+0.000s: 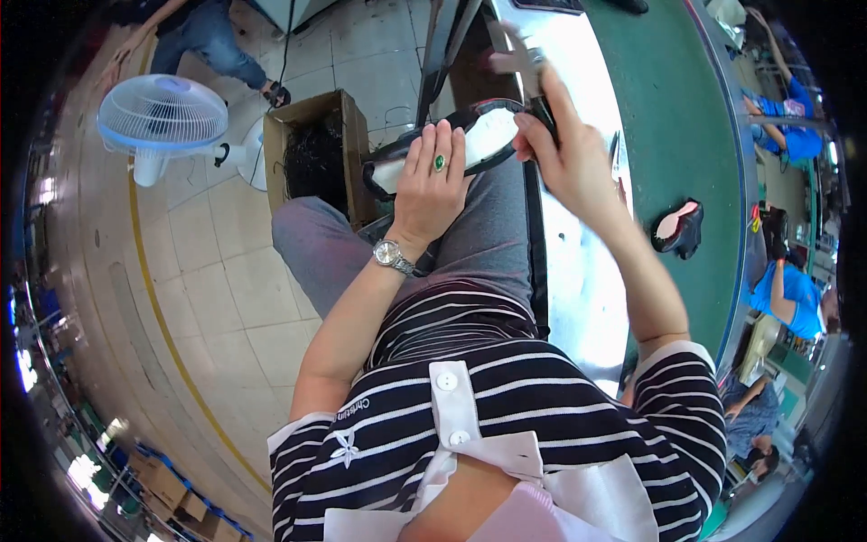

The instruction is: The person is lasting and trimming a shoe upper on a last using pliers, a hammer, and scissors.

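Observation:
A black shoe [495, 132] lies bottom up across my lap, its white underside facing me and dark material gathered round its rim. My left hand [432, 181] rests over its middle, the fingers laid across to the far edge and holding it; the thumb is hidden. Close to one end of the shoe, my right hand [564, 149] is closed round the dark handle of what looks like a hammer [519, 61]. The tool's metal head is raised past the fingers and smeared by motion.
A cardboard box [359, 149] of black scraps stands by my knee, near a fan [163, 117]. To the right runs a shiny metal bench [587, 280], then a green belt [659, 135] bearing another black shoe with a pink underside [677, 228]. Other people work beyond it.

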A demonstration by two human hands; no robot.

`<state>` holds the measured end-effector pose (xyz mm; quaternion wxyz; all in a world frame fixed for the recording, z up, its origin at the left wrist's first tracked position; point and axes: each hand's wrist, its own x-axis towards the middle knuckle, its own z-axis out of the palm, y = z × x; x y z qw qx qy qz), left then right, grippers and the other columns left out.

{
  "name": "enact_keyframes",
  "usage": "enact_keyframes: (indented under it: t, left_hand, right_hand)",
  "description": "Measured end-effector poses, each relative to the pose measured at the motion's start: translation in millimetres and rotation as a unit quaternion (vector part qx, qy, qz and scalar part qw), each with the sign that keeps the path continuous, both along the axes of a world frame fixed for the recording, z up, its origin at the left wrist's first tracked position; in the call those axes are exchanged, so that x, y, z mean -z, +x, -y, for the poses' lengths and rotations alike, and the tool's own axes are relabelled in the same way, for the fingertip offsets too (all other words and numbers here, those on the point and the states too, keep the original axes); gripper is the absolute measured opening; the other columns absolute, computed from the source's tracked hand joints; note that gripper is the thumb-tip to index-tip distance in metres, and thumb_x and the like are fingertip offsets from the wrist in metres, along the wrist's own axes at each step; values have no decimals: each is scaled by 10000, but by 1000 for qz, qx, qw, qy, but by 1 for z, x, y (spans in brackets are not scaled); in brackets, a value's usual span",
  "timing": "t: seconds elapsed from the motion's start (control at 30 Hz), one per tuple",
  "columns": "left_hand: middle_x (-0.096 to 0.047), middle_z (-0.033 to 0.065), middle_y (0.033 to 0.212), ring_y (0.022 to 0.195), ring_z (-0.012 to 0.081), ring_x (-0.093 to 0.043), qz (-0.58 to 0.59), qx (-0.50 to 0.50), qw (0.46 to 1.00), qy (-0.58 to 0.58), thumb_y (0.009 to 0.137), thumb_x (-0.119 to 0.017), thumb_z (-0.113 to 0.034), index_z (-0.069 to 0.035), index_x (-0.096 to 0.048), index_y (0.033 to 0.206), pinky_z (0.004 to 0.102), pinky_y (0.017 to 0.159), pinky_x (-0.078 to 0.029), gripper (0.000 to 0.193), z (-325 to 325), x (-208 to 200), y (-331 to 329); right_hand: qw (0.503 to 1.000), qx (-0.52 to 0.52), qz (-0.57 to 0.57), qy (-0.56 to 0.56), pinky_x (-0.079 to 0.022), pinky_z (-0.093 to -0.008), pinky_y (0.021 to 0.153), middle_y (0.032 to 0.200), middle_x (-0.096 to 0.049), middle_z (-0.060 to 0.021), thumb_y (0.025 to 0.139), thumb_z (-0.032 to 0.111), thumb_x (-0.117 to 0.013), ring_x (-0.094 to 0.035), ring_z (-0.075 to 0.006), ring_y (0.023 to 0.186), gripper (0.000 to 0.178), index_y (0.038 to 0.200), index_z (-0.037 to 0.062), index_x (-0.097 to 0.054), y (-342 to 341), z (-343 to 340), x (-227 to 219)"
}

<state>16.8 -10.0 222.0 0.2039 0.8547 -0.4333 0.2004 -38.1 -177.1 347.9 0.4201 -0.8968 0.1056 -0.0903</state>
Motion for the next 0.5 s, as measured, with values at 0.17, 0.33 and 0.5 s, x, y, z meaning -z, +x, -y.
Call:
enact_keyframes:
  t: [0.17, 0.33, 0.5]
  left_hand:
    - [-527, 204, 1313, 1214, 340, -507, 22, -5, 1000, 8, 750, -710, -267, 31, -526, 1285, 420, 1024, -408, 640, -1, 8, 0]
    - [-535, 187, 1301, 1199, 317, -518, -18, -7, 1000, -8, 711, -736, -234, 27, -521, 1287, 404, 1029, -400, 668, 6, -4, -4]
    - [-533, 178, 1313, 1215, 314, -512, -20, -22, 999, -19, 693, -747, -210, 27, -532, 1280, 404, 1028, -401, 668, -2, 1, -3]
  right_hand:
    - [931, -152, -141, -301, -489, -339, 572, 657, -616, -121, 927, 134, -546, -621, -225, 570, 654, 1484, 95, -207, 3, 13, 33]
    - [990, -9, -78, -113, -493, -326, 579, 665, -615, -104, 936, 145, -539, -621, -185, 571, 626, 1486, 125, -240, -2, 2, 42]
    - [975, -93, -159, -123, -493, -338, 599, 653, -603, -101, 941, 170, -533, -627, -178, 581, 601, 1478, 127, -267, 13, 9, 17]
